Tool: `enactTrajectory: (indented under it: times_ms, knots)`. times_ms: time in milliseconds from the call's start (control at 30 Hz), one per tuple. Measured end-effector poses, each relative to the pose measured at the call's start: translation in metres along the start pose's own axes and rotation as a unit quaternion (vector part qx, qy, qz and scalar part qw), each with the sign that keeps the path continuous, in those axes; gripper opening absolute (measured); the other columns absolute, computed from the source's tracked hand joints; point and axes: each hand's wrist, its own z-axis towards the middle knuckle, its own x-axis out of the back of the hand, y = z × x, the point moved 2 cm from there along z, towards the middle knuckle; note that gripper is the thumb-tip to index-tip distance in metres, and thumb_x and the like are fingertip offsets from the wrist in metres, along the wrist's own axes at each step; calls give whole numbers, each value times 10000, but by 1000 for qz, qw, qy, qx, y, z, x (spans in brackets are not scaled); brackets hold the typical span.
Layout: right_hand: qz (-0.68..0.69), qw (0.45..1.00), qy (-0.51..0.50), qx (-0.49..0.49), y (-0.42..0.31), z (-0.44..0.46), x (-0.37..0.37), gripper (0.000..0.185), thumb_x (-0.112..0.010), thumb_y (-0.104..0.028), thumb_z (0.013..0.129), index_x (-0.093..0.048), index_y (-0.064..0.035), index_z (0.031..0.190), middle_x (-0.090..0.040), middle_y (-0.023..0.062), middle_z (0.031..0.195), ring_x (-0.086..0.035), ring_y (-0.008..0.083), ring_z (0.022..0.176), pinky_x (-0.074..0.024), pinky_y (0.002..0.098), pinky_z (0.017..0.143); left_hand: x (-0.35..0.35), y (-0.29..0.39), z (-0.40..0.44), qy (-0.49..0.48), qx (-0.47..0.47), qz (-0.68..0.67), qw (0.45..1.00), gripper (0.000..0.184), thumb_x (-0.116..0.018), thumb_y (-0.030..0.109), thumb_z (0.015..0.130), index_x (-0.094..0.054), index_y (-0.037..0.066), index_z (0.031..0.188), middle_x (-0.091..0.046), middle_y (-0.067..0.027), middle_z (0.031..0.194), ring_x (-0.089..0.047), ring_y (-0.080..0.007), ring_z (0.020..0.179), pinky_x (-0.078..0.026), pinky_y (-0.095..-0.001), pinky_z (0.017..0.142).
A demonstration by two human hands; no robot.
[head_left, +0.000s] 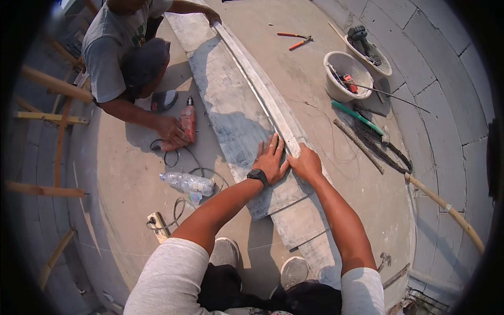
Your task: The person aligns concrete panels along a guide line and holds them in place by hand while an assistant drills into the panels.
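A long pale strip (257, 92) lies lengthwise on a wide, stained board (231, 113). My left hand (270, 161), below a black wristwatch, rests flat on the board with its fingers spread, their tips beside the strip. At the strip's near end my right hand (306, 163) is closed round its edge. The far end is held by a co-worker's hand (212, 17). That crouching co-worker's other hand (173, 134) touches a red drill (188, 122) standing on the floor left of the board.
A plastic bottle (189, 182) and power strip (158, 227) with cable lie left. To the right are orange-handled pliers (295, 40), a bucket (341, 68) with tools, a tray (385, 67) holding a drill, a green tube (357, 117) and a bamboo pole (446, 207).
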Motion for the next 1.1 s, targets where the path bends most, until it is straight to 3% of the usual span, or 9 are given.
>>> enactTrajectory:
  times_ms: [967,1100]
  knots:
    - [14,1000,-24,5,4,4,0,524,-706,-355,810,-604,53,1124,-681,323,1008,-661,465,986,-514,515,876,-4,-1,2,8,1,17,1000,746,-450,465,975,-271,15,1542,-195,-233,1621,-158,-355,1519,-104,-518,1234]
    - [13,999,-29,-6,1,2,3,522,-708,-349,812,-601,57,1122,-678,328,1009,-660,467,988,-515,516,873,-4,-2,1,29,-12,-4,999,758,-517,454,951,-314,-12,1513,-216,-271,1600,-198,-393,1501,-140,-548,1216]
